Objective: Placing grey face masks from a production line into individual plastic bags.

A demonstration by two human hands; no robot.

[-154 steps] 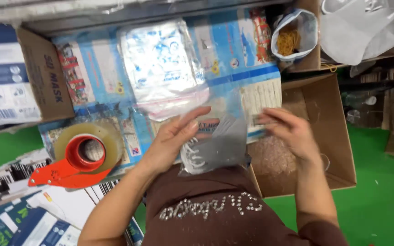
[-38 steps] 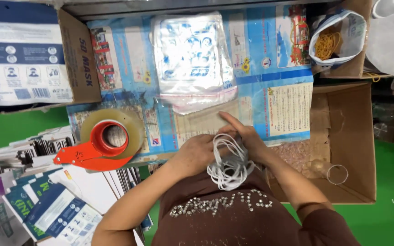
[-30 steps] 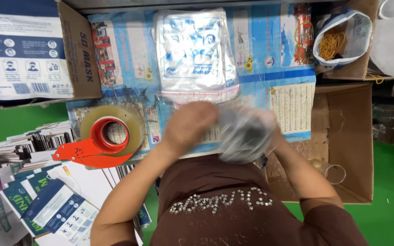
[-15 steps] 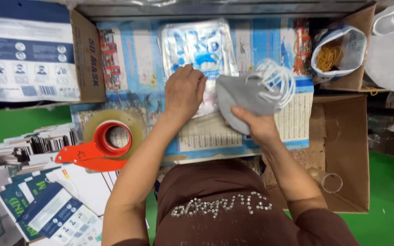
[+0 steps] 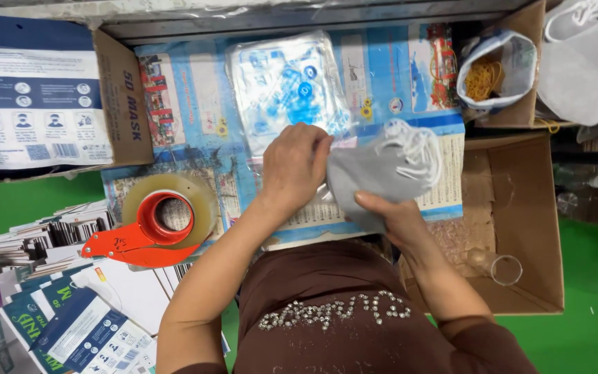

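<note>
My right hand (image 5: 389,215) grips a folded stack of grey face masks (image 5: 375,173) with white ear loops (image 5: 413,145) bunched on top. My left hand (image 5: 295,166) rests just left of the masks, its fingers pinching the near edge of a pile of clear plastic bags (image 5: 285,86) with blue print. Both hands are over a work surface covered with blue printed cardboard sheets (image 5: 188,90).
A tape dispenser with a red handle (image 5: 153,228) lies at the left. Printed blue and white cartons (image 5: 70,325) are stacked at the lower left, a mask box (image 5: 36,97) at the upper left. An open cardboard box (image 5: 520,221) stands right, a bag of rubber bands (image 5: 489,73) behind it.
The hands wound the white ear loops around the grey masks near my body, then lifted them forward. My left hand has reached to the bag pile and slid back to its near edge.
</note>
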